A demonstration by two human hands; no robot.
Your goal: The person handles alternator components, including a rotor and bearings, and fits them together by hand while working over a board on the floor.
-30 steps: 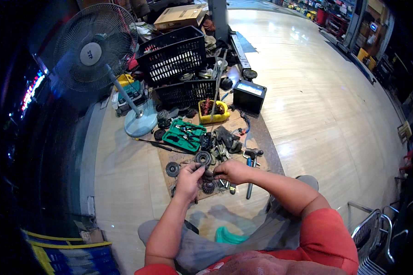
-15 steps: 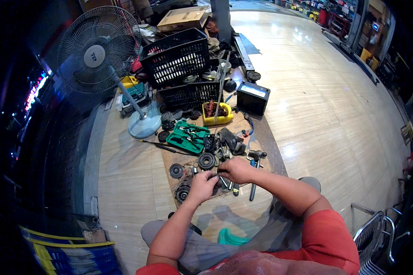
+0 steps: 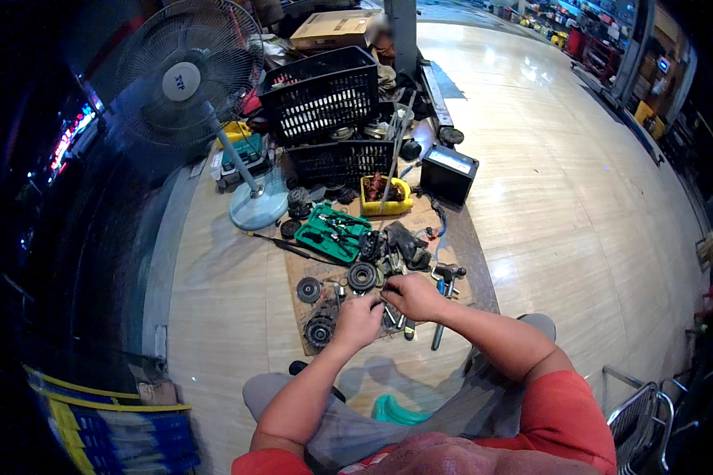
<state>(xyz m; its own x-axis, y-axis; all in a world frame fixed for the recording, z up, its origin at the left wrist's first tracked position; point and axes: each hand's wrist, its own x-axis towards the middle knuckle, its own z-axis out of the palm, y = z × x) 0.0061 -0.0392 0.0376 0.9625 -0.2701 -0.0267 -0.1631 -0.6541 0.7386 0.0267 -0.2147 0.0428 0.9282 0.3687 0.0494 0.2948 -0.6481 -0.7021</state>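
Note:
My left hand (image 3: 358, 321) and my right hand (image 3: 413, 298) meet fingertip to fingertip over a dirty cardboard sheet (image 3: 295, 267). Both have their fingers curled and pinched; anything between them is hidden or too small to make out. Just beyond lies a dark grooved ring like a pulley (image 3: 362, 276). A smaller dark disc (image 3: 308, 290) and a larger toothed round part (image 3: 319, 332) rest left of my left hand. Right of my right hand are a hammer-like tool (image 3: 451, 271) and a blue-and-dark handled tool (image 3: 438, 324). Further away an open green tool case (image 3: 333, 233) holds several black-handled tools.
A yellow cut-open container (image 3: 385, 207) with reddish-brown contents stands before black plastic crates (image 3: 321, 95). A black battery (image 3: 449, 174) is at the back right. On the left stands a pedestal fan (image 3: 259, 207). Green material (image 3: 396, 410) lies between my legs, and a metal chair (image 3: 642, 416) at the right.
The whole view has shifted slightly, so things sit a little further right. My hands stay close together, fingers still pinched, with only a slight change in pose.

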